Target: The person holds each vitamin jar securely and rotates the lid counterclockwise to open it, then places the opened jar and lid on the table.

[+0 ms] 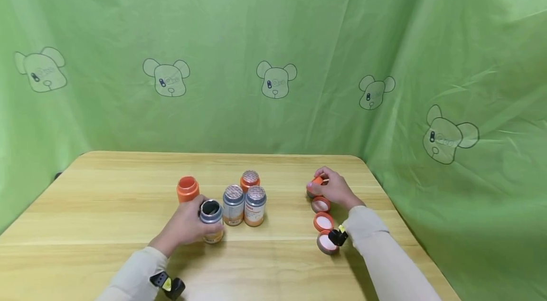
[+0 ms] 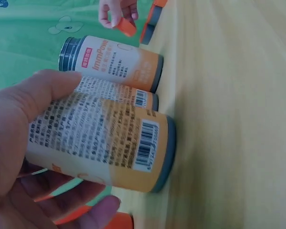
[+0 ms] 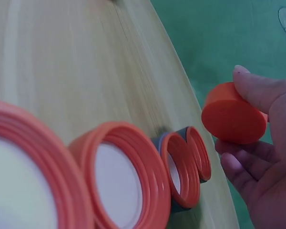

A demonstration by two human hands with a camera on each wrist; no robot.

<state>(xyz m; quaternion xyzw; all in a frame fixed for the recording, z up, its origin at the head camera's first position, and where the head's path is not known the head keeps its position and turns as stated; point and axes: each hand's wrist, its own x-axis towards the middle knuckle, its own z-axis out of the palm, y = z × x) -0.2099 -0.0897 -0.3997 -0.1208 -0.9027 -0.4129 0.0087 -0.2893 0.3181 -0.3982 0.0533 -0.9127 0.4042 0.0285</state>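
Note:
My left hand (image 1: 188,226) grips a supplement bottle (image 2: 105,138) with a grey neck and an orange-and-white printed label. Its uncapped mouth faces up and looks dark inside; whether its base touches the table I cannot tell. On the right, my right hand (image 1: 335,191) pinches an orange screw cap (image 3: 233,114) between thumb and fingers. That cap is above the far end of a row of upturned caps (image 1: 323,221) with orange rims and white liners. Just beyond my left hand stands an uncapped orange bottle (image 1: 188,189).
Right of the held bottle stand two grey-necked bottles (image 1: 233,205) with foil-sealed tops. Behind them is a foil-sealed orange bottle (image 1: 249,179). The wooden table (image 1: 128,173) ends at a green curtain (image 1: 222,116) at the back and right.

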